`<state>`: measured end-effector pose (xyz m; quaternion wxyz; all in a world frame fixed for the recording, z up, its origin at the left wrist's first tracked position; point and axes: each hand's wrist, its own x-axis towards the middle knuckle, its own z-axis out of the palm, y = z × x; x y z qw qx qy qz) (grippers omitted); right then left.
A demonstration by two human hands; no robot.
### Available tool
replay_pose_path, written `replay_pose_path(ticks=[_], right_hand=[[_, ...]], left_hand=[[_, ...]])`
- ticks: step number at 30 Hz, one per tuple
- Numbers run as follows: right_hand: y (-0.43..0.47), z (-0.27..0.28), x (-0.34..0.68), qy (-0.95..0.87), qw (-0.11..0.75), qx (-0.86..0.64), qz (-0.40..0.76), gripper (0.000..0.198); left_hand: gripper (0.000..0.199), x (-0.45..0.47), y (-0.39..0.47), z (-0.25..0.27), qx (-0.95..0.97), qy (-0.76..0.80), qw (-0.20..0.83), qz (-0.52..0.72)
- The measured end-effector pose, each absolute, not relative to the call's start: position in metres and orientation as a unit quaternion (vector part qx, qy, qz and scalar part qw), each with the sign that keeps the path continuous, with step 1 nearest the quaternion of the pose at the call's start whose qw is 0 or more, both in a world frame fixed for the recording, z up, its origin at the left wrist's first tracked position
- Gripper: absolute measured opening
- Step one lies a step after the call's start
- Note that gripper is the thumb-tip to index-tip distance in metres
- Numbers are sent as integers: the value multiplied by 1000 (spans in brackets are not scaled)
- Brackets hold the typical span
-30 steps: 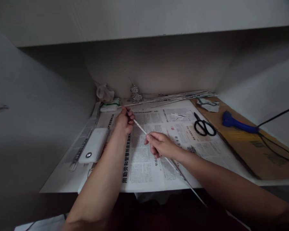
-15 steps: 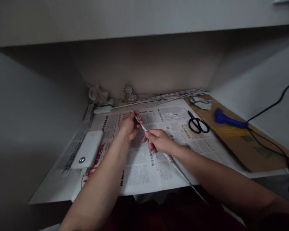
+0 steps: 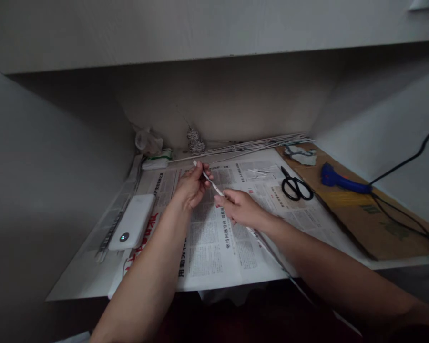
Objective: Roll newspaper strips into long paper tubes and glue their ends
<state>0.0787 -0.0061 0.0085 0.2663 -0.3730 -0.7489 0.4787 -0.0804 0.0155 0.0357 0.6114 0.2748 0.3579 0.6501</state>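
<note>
Between my two hands runs a thin rolled paper stick, white with printed flecks, slanting from upper left toward the front right edge of the shelf. My left hand is closed on it near its far end, and the pale tip shows just past the thumb. Farther down the stick, my right hand pinches it between thumb and fingers. The stick's lower part passes under my right wrist and beyond the front edge. Below both hands lies a spread newspaper.
Black-handled scissors lie right of my hands, near white paper scraps. A blue glue gun with a black cord rests on cardboard. At left is a white power bank. Paper sticks and a twisted paper bundle sit behind.
The stick's far tip now shows beyond my left thumb. Both hands keep their hold, with my right hand shifted slightly right. The whole view has moved a little.
</note>
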Motion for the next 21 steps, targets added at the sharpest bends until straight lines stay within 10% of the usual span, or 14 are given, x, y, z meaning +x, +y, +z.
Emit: replay_pose_path(ticks=[12,21], right_hand=[[-6,8,83,-834,271,-405,258,30],[-6,18,81,-541,219,-253,771,32]], left_hand=[[27,-78,18,29,258,374,618,641],[21,-84,17,33,221,319,667,636]])
